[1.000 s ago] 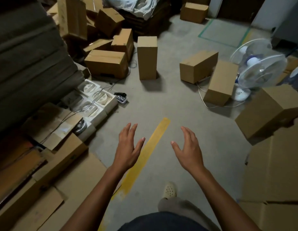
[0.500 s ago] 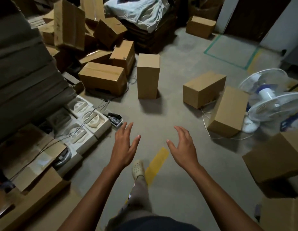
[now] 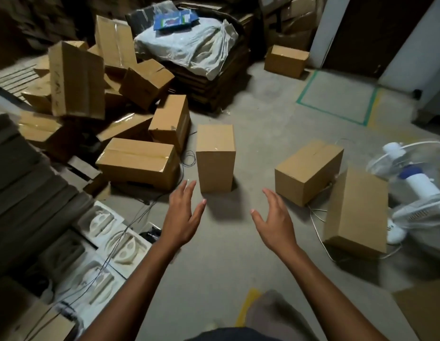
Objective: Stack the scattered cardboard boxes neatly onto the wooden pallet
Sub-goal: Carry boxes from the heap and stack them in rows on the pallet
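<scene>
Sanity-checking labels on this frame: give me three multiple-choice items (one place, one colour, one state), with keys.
1. Where is the upright box?
A) on the floor, just ahead of both hands
B) on a shelf
C) carried in the left hand

2. What colour is the tape outline on the floor?
A) red
B) green
C) white

3. What state are the left hand and right hand in?
A) both gripping a box
B) both clenched into fists
C) both open, holding nothing

Answers:
1 A: the box stands on bare concrete just beyond the fingertips.
2 B: the tape lines read green.
3 C: the fingers are spread and touch nothing.
</scene>
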`<state>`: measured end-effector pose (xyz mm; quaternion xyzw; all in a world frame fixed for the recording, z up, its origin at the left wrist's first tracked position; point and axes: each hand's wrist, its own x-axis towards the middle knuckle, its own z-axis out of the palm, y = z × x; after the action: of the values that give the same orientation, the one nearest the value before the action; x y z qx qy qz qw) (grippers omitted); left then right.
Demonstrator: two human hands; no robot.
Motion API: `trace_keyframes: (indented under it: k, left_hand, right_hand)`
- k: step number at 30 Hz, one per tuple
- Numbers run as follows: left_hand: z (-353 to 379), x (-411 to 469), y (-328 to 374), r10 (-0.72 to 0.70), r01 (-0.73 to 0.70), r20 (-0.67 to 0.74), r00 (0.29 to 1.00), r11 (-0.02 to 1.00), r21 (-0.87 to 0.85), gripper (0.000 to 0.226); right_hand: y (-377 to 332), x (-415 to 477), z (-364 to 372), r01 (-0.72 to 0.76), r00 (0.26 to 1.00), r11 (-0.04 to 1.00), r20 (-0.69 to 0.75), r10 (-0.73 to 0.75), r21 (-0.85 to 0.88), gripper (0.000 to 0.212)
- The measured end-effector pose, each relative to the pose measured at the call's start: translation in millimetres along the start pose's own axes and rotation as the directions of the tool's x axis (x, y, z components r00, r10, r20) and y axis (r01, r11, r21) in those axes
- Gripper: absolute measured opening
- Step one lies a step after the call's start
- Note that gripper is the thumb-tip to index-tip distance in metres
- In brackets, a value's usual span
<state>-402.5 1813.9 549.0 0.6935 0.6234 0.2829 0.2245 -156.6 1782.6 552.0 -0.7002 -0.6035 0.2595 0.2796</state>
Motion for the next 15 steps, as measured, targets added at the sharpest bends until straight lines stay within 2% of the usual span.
trace_keyframes:
  k: [7, 12, 15]
  left_hand:
    - [41, 187, -37, 0.005, -0.015, 0.103, 0.995, 0.996, 0.089, 0.06]
    - [67, 315, -59, -0.129, 0.117, 0.124, 0.984, 0.988, 0.099, 0.058]
    - [77, 383, -66, -0.2, 0.18, 0.135, 0.97, 0.972, 0.149, 0.06]
  right_hand:
    - [18, 190, 21, -0.026, 0.999, 0.998, 0.035, 0.024, 0.058, 0.072]
    - [28, 340, 31, -0.073, 0.993, 0.995, 0.097, 0.067, 0.063, 0.073]
    - [34, 417, 35, -0.126, 0.967, 0.99, 0.23, 0.108, 0.064, 0.073]
